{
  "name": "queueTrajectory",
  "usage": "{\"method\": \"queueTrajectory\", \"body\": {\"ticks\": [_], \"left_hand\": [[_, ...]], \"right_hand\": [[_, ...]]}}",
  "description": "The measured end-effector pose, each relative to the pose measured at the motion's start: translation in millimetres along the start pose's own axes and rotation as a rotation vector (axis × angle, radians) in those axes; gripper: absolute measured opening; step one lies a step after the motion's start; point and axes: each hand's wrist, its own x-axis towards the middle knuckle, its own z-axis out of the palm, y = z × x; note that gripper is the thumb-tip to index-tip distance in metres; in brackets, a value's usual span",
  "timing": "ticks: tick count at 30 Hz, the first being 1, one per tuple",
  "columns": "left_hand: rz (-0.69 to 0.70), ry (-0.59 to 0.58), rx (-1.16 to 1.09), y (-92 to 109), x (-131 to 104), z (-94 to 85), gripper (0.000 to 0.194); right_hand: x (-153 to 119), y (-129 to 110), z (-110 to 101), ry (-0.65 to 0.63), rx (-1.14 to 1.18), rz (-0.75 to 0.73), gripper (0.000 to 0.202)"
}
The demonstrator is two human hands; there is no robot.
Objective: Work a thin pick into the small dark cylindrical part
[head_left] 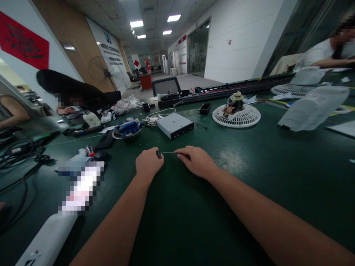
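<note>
Near the middle of the green table (177, 207), my left hand (149, 162) is closed around the dark end of a thin screwdriver-like tool (169, 152). The tool's narrow metal shaft runs level to the right. Its other end meets the fingertips of my right hand (196, 159), which are pinched together on it. A grey metal disc drive (175, 125) lies flat just beyond both hands, touched by neither. To its right rests a small dark metal tool (201, 126).
A bowl with blue items (127, 129) stands left of the drive. A white fan grille with a motor (236, 112) and white plastic housings (313, 109) lie to the right. Black cables (23, 159) and a white device (46, 240) are at left. People sit at both sides.
</note>
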Motion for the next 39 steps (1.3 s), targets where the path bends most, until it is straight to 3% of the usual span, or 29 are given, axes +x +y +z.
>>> {"method": "queueTrajectory", "body": {"ticks": [17,21,29,33,39], "left_hand": [[0.164,0.012,0.067,13.4,-7.6,-2.5,0.021],[0.148,0.024,0.058,13.8,-7.4,-2.9,0.02],[0.124,0.028,0.036,12.0,-8.3,-2.0,0.022],[0.138,0.032,0.037,12.7,-8.1,-1.8,0.023],[0.146,0.052,0.044,12.2,-8.3,0.0,0.022]], "right_hand": [[-2.3,-9.8,-1.8,0.117,-0.169,-0.033,0.024],[-2.3,-12.6,0.3,0.171,-0.211,-0.021,0.024],[-2.2,-20.1,-7.8,0.202,-0.243,-0.182,0.026],[-2.3,-18.4,-7.3,0.244,-0.272,-0.144,0.029],[-1.1,-15.7,-5.9,0.188,-0.283,-0.15,0.026]]}}
